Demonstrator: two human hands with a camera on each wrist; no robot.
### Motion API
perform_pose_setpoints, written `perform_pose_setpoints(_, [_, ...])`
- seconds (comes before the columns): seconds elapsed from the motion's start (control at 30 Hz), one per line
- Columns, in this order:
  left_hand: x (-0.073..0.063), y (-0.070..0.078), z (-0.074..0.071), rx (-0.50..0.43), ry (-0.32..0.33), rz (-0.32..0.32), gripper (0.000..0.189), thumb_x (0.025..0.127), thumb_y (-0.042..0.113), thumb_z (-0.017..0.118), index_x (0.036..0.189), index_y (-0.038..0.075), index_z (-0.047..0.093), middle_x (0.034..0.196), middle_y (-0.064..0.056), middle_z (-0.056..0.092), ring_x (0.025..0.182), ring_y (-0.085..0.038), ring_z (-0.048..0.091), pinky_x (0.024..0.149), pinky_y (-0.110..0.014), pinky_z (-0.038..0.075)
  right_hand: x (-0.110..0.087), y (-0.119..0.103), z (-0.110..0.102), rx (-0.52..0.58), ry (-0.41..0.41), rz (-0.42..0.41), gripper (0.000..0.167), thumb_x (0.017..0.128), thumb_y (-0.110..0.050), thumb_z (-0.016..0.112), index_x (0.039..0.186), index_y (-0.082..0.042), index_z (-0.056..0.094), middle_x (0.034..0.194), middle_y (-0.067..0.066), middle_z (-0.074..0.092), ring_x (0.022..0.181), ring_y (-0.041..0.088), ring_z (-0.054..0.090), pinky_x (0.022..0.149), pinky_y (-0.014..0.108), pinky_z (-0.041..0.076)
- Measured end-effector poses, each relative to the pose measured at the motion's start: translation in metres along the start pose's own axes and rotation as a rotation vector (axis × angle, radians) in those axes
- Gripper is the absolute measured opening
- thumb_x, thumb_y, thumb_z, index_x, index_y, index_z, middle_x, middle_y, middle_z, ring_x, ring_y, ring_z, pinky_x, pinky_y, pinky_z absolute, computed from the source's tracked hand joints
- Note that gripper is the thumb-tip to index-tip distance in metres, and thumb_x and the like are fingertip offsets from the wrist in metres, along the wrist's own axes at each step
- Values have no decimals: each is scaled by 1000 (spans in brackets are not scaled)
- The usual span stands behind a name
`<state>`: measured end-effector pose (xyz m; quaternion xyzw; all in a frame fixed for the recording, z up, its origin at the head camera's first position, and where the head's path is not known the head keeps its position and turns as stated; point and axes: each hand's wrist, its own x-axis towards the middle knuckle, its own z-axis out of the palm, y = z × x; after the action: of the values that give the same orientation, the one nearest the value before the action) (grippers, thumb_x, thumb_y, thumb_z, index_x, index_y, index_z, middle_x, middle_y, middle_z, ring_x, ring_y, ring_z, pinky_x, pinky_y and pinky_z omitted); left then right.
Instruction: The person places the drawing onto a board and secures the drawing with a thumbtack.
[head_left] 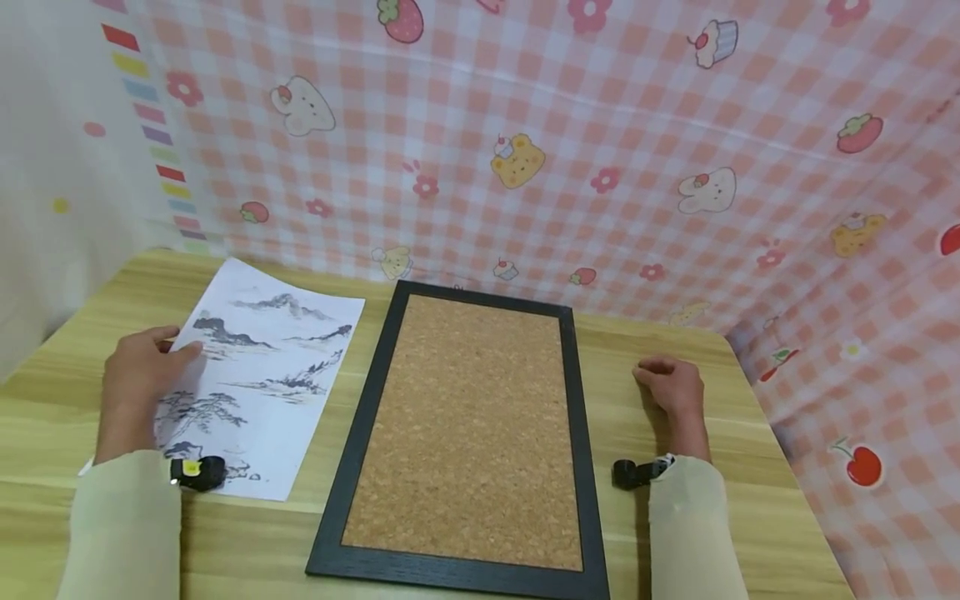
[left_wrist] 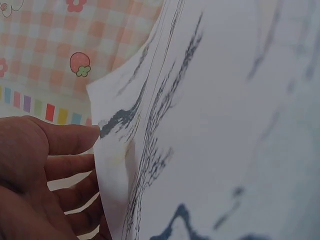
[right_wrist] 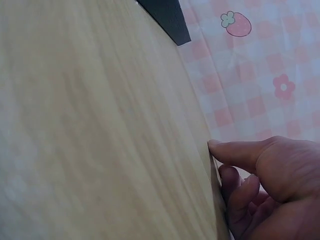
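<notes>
Currently, the left hand holds the left edge of a white rectangular paper sheet printed with a grey-black ink landscape, its thumb on the printed face and its fingers reaching behind the edge, so that the paper is pinched between them. Narrow gaps show between some of those fingers in the left wrist view, where the sheet also bends near the grip. The sheet sits on the left part of a pale yellowish wood-grain table, slanting a little, with mountains at its far end and trees toward the near end.

Just right of the sheet, and apart from it, lies a black rectangular frame around a brown speckled cork panel, with its long sides running away from the person. The right hand is to the right of the frame, well apart from it, beside the table surface; its thumb is extended and its other fingers are loosely curled, gathered close together and holding nothing.

Both forearms wear pale cream sleeves, with a small black device at each wrist. Behind the table hangs a pink-and-white checked cloth with cartoon bears, strawberries and flowers.
</notes>
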<state>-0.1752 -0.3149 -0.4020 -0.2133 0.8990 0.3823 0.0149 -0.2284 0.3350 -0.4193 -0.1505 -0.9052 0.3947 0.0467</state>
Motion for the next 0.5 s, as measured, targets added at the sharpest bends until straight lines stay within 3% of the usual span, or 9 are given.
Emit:
perform_pose_setpoints(0.17, [-2,2,2,-73,18,-44,57,107,27,42,147,-13,40,143,-39,42,119,-50,45,97,-61,40,0,2,0,6,7,-6,29,96,-18,72,113,5,73,110,20,71,69,8,56,55,24,50])
perform_pose_setpoints(0.37, [-4,1,4,-131,77,-52,53,107,24,41,145,-11,45,143,-36,45,119,-48,46,96,-59,40,-1,4,0,89,22,22,29,96,-18,72,114,5,73,114,19,70,67,5,55,54,23,50])
perform_pose_setpoints(0.5, [-5,1,4,-159,108,-61,51,106,22,41,147,-7,46,144,-34,46,121,-46,44,98,-58,40,-1,6,2,215,40,60,31,96,-17,73,118,5,72,97,2,72,62,6,57,54,23,51])
